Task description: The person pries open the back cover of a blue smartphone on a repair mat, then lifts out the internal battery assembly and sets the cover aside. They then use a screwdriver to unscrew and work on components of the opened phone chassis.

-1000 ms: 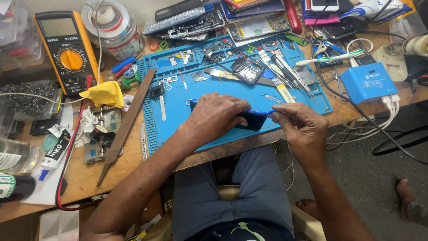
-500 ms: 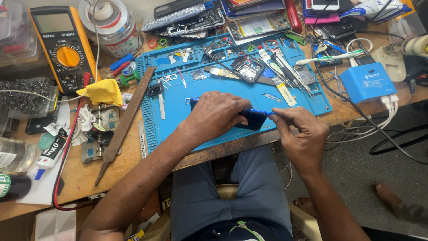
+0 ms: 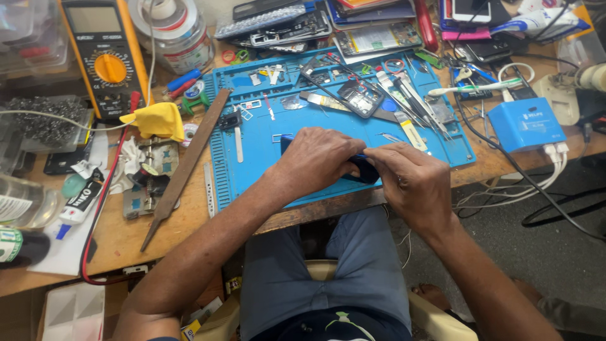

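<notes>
Dark blue, flat and slim: a phone (image 3: 365,169) lying near the front edge of the blue mat (image 3: 252,151), long axis running left to right, mostly hidden under the two hands.

Left hand (image 3: 315,161): laid over the phone's left and middle part, fingers curled down and pressing it to the mat. It covers more of the phone than the other hand does.

Right hand (image 3: 413,183): at the phone's right end, fingertips drawn together as if pinching at the edge; whether it holds a small tool cannot be told.

Mat: rubbery, ribbed at its left border, moulded trays along the back with small screws and metal parts.

On the mat behind the hands: a dark phone frame (image 3: 344,88), tweezers (image 3: 410,101) and thin metal blades, all well apart from the hands.

Left of the mat, on the wooden surface (image 3: 189,221): a long rusty file (image 3: 183,164), a yellow cloth (image 3: 154,120), a yellow multimeter (image 3: 104,57) with red lead.

Right: a light blue box (image 3: 524,123) with white cables.

Back left: a roll of tape (image 3: 173,31).
</notes>
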Available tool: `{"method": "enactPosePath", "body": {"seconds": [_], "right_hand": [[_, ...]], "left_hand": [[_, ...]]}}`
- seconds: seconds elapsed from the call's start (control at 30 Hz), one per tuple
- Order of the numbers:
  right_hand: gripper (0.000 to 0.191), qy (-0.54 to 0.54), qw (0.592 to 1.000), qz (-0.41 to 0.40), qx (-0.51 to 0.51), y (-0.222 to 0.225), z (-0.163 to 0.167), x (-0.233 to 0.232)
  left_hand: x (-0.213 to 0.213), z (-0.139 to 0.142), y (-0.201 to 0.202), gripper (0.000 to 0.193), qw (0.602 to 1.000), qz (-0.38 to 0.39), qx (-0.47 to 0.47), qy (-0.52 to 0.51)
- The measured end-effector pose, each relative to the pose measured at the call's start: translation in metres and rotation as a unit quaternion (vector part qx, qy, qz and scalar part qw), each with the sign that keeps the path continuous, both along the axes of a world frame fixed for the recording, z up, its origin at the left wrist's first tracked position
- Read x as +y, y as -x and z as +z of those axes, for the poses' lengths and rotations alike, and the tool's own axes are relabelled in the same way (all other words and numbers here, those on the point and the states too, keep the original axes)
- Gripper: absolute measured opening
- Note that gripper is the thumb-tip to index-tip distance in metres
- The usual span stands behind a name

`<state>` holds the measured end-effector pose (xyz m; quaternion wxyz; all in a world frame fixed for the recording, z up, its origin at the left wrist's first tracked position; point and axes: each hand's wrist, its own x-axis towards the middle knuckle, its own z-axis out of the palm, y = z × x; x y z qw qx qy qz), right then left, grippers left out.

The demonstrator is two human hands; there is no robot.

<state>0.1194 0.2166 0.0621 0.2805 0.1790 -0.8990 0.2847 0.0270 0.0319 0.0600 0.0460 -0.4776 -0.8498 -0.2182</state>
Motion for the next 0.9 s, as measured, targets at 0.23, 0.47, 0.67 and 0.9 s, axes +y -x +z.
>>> {"method": "enactPosePath", "body": {"seconds": [0.23, 0.47, 0.67, 0.9], "right_hand": [[0.018, -0.025, 0.999, 0.002, -0.031, 0.001, 0.015, -0.006], [0.02, -0.037, 0.999, 0.0, -0.037, 0.001, -0.008, 0.014], [0.014, -0.023, 0.999, 0.029, -0.032, 0.018, -0.076, 0.053], [0.01, 0.0, 0.997, 0.011, -0.083, 0.015, -0.099, 0.072]], "left_hand": [[-0.047, 0.01, 0.02, 0.034, 0.996, 0.035, -0.062, 0.053], [-0.078, 0.011, 0.068, 0.056, 0.975, -0.132, -0.175, 0.043], [-0.135, 0.037, 0.08, 0.036, 0.992, -0.042, 0.0, -0.12], [-0.187, -0.015, -0.036, 0.037, 0.962, 0.257, 0.052, 0.076]]}}
